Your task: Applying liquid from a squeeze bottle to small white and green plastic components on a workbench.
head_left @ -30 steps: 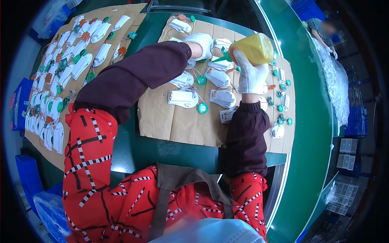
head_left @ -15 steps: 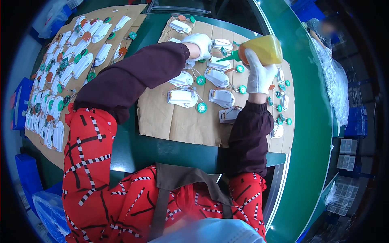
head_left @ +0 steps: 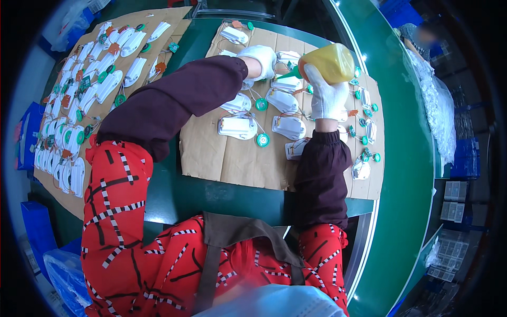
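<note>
My right hand (head_left: pixel 328 98), in a white glove, is closed round a squeeze bottle (head_left: pixel 336 62) of yellow stuff. The bottle is tilted nearly on its side, and its green nozzle (head_left: pixel 291 73) points left toward my other hand. My left hand (head_left: pixel 259 59), also gloved, reaches down among the white plastic housings; its fingers are mostly hidden behind the back of the hand. Just below the nozzle lies a white housing (head_left: pixel 285 83). Nearer me are more housings (head_left: pixel 237 127), wired to round green-rimmed discs (head_left: pixel 262 140) and small green boards.
Brown cardboard (head_left: pixel 237 169) lies under the housings on a green table (head_left: pixel 206 198). A second cardboard sheet (head_left: pixel 127 90) at the left bears many crowded housings with wires. Blue bins (head_left: pixel 38 224) stand at the far left. A person (head_left: pixel 417 39) is at the upper right, near clear plastic wrapping (head_left: pixel 438 116).
The right hand has shifted a little left with the bottle, bringing the nozzle closer to the left hand. My left hand has stayed nearly in place.
</note>
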Action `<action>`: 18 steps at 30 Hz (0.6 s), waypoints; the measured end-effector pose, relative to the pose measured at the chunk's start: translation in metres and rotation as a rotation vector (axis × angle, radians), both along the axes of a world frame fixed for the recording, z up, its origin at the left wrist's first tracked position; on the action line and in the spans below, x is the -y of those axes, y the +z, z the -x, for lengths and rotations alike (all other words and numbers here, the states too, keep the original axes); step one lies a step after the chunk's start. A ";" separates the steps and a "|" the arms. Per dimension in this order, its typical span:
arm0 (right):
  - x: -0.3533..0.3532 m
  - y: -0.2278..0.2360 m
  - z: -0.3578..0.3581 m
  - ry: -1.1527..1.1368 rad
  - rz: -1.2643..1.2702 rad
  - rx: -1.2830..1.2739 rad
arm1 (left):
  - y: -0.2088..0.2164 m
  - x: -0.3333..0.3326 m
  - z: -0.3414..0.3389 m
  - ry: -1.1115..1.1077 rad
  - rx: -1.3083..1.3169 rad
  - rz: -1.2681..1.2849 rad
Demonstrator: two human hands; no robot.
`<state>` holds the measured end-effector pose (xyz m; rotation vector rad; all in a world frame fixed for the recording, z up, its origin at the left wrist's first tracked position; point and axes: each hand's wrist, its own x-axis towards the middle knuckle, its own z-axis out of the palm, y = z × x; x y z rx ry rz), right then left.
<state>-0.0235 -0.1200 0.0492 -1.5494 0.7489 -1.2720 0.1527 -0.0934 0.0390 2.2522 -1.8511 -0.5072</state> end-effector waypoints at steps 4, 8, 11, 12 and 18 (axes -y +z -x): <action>-0.003 0.002 0.000 -0.015 -0.025 -0.010 | 0.000 -0.002 0.001 0.013 0.003 0.004; -0.004 0.004 0.001 -0.027 0.003 -0.035 | 0.000 -0.001 0.001 0.010 0.010 -0.006; 0.004 -0.003 0.003 -0.053 0.036 -0.020 | 0.004 -0.003 0.004 0.009 0.003 -0.012; 0.005 -0.002 0.003 -0.072 0.066 -0.006 | 0.003 -0.003 0.003 0.010 0.004 -0.012; 0.015 0.026 0.028 -0.141 0.025 0.268 | 0.008 -0.004 -0.002 -0.044 -0.030 -0.013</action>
